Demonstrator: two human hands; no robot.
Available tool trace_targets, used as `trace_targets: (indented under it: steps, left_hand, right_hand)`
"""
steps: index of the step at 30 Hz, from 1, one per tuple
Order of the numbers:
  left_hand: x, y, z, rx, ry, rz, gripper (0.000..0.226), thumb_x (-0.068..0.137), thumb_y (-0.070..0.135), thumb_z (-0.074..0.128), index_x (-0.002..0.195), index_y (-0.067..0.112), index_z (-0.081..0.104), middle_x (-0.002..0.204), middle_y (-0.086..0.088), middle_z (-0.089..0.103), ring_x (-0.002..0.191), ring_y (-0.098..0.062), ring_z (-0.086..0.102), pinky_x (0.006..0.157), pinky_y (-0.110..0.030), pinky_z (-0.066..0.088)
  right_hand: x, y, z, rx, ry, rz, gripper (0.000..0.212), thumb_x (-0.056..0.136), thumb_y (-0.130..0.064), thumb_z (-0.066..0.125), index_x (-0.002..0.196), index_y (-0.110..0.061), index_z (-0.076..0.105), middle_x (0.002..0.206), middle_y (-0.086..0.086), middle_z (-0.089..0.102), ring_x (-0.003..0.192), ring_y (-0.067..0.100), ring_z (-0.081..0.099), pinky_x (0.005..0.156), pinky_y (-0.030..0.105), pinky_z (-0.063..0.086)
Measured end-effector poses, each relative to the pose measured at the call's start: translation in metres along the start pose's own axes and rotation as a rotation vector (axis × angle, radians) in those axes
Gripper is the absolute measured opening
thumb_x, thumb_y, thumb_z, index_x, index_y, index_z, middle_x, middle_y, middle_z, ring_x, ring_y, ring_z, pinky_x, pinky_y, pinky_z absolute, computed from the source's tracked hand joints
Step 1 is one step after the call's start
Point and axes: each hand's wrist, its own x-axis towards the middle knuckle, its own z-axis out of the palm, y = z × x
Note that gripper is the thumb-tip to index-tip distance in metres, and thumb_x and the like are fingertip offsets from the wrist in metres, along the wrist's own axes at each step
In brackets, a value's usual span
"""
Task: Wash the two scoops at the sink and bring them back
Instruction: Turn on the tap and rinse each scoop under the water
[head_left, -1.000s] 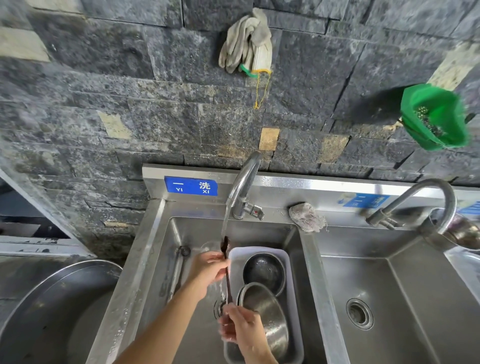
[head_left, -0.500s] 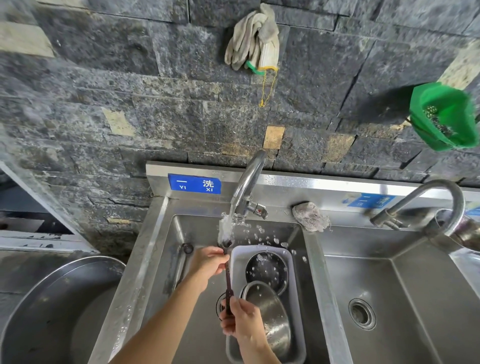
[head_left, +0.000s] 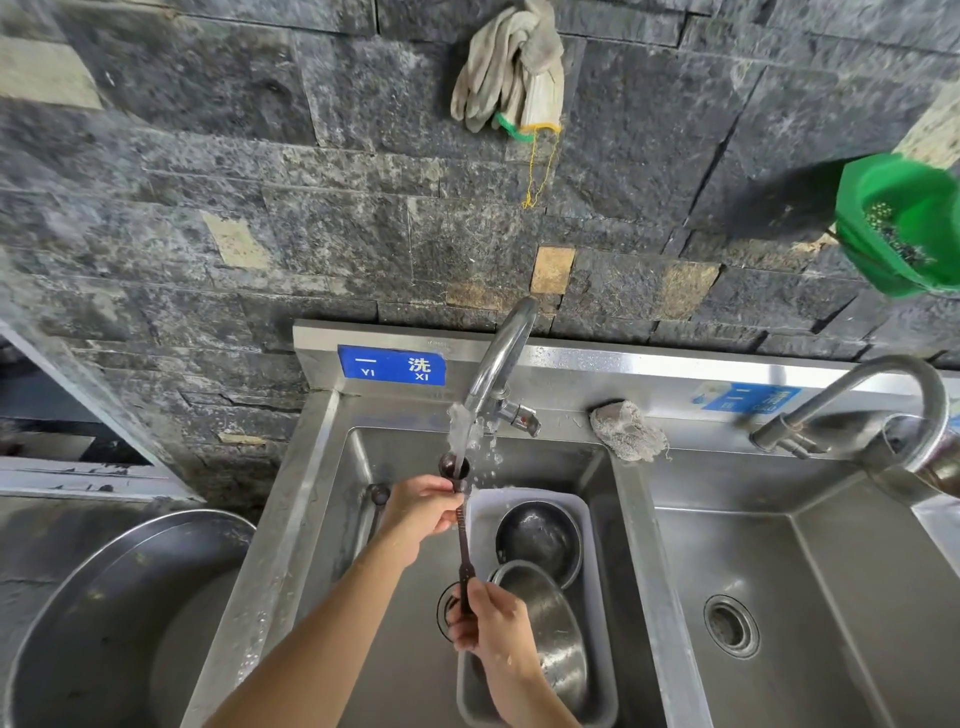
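A dark long-handled scoop (head_left: 462, 540) stands almost upright in the left sink basin (head_left: 332, 493), its round bowl at the top under the running water of the tap (head_left: 501, 358). My left hand (head_left: 423, 512) pinches the scoop's neck just below the bowl. My right hand (head_left: 488, 623) grips the lower end of the handle above the drain. A second dark scoop (head_left: 379, 493) lies against the basin's left wall, apart from both hands.
A grey plastic tub (head_left: 597, 571) with two steel bowls fills the basin's right part. A scouring cloth (head_left: 626, 431) lies on the divider. Right basin (head_left: 831, 597) has its own tap (head_left: 852, 395). A large steel basin (head_left: 104, 623) sits left. Green strainer (head_left: 904, 228) and gloves (head_left: 511, 67) hang on the wall.
The water flow has grown from a thin stream to a splashing one. The scoop's bowl now shows above my left hand in the stream. Both hands keep their hold.
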Motion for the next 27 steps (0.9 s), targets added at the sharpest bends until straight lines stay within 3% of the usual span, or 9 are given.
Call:
trace_targets:
  steps: [8,12,16,19,21,22,25,27]
  left_hand:
    - [0.017,0.038,-0.003,0.035,0.000,0.082,0.025,0.078,-0.005,0.078,0.099,0.007,0.071,0.074,-0.010,0.077,0.053,-0.013,0.068,0.055,-0.025,0.057]
    - [0.029,0.070,-0.005,0.005,0.026,0.136,0.025,0.079,-0.008,0.075,0.099,0.007,0.070,0.067,-0.005,0.076,0.052,-0.012,0.068,0.057,-0.025,0.057]
    - [0.032,0.109,-0.008,-0.062,0.024,0.208,0.022,0.081,-0.008,0.074,0.102,-0.001,0.069,0.076,-0.012,0.076,0.055,-0.016,0.068,0.056,-0.026,0.058]
    - [0.031,0.137,-0.009,-0.065,0.048,0.271,0.017,0.081,-0.005,0.076,0.094,0.006,0.072,0.102,-0.021,0.075,0.084,-0.028,0.071,0.088,-0.041,0.057]
    - [0.029,0.153,-0.010,-0.040,0.051,0.317,0.021,0.078,-0.003,0.079,0.087,0.013,0.071,0.103,-0.019,0.076,0.090,-0.029,0.071,0.094,-0.041,0.055]
    - [0.028,0.160,-0.012,-0.045,0.040,0.334,0.021,0.077,-0.003,0.080,0.086,0.014,0.070,0.099,-0.018,0.076,0.084,-0.026,0.071,0.089,-0.039,0.057]
    - [0.027,0.173,-0.015,-0.047,0.006,0.364,0.019,0.079,0.001,0.079,0.088,0.014,0.070,0.079,-0.006,0.077,0.057,-0.011,0.069,0.057,-0.023,0.059]
    - [0.027,0.173,-0.017,-0.046,-0.006,0.375,0.018,0.079,0.003,0.080,0.089,0.015,0.070,0.068,0.002,0.076,0.052,-0.006,0.068,0.049,-0.017,0.054]
  right_hand:
    - [0.025,-0.029,0.007,-0.008,0.007,-0.049,0.033,0.105,-0.010,0.048,0.080,0.000,0.068,0.059,0.007,0.062,0.048,0.015,0.055,0.048,0.026,0.047]
    - [0.042,-0.058,0.016,0.048,0.000,-0.067,0.028,0.104,-0.009,0.051,0.086,0.000,0.070,0.065,0.007,0.064,0.053,0.015,0.058,0.050,0.024,0.049]
    - [0.057,-0.086,0.027,0.159,-0.041,-0.079,0.026,0.105,-0.012,0.050,0.095,0.002,0.070,0.072,0.010,0.065,0.058,0.017,0.060,0.055,0.025,0.052]
    - [0.065,-0.107,0.035,0.230,-0.095,-0.112,0.026,0.106,-0.013,0.048,0.097,0.001,0.068,0.077,0.011,0.063,0.063,0.019,0.060,0.062,0.027,0.052]
    - [0.068,-0.120,0.041,0.273,-0.114,-0.126,0.025,0.106,-0.014,0.049,0.096,0.000,0.067,0.077,0.012,0.064,0.065,0.020,0.061,0.067,0.029,0.053]
    - [0.069,-0.126,0.044,0.301,-0.120,-0.128,0.024,0.106,-0.014,0.050,0.096,0.001,0.067,0.077,0.012,0.065,0.067,0.021,0.062,0.070,0.031,0.053]
    - [0.069,-0.139,0.048,0.347,-0.138,-0.116,0.025,0.105,-0.017,0.051,0.100,0.001,0.068,0.081,0.013,0.070,0.071,0.023,0.065,0.074,0.034,0.057]
    - [0.064,-0.141,0.050,0.358,-0.151,-0.109,0.028,0.106,-0.020,0.049,0.101,-0.001,0.069,0.084,0.012,0.072,0.073,0.023,0.067,0.074,0.033,0.058]
